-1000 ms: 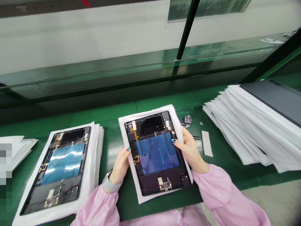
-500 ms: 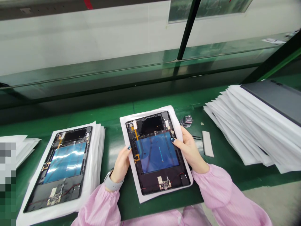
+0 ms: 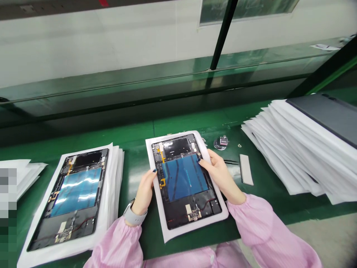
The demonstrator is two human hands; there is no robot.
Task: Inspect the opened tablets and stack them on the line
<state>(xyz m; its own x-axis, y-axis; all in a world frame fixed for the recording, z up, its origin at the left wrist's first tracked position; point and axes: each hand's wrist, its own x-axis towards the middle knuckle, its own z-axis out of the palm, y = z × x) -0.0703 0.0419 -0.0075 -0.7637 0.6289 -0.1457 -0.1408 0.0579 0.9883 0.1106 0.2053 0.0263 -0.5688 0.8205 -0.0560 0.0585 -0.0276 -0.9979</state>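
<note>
Black open tablet housing [image 3: 178,214] on a white foam sheet [image 3: 178,231] is gripped along both sides by the left hand [image 3: 144,193] and right hand [image 3: 220,175], basically to keep it steady.

Electronics assembly line: green workbench [image 3: 192,124], opened tablets [image 3: 75,191], pink smock sleeves [image 3: 256,223]

The camera sits on the person's head and looks forward and down across a green bench [image 3: 195,124], so the view runs from above the person's own lap [image 3: 192,260] out to a glass partition [image 3: 139,80] beyond the bench's far edge. It is close to the work: the left hand [image 3: 144,193] and right hand [image 3: 221,176] sit low in the frame at an open tablet [image 3: 182,178], with pink sleeves [image 3: 259,223] rising from the bottom edge. The wide view bends the bench's far edge and the partition's rails, which run slantwise across the frame.
</note>
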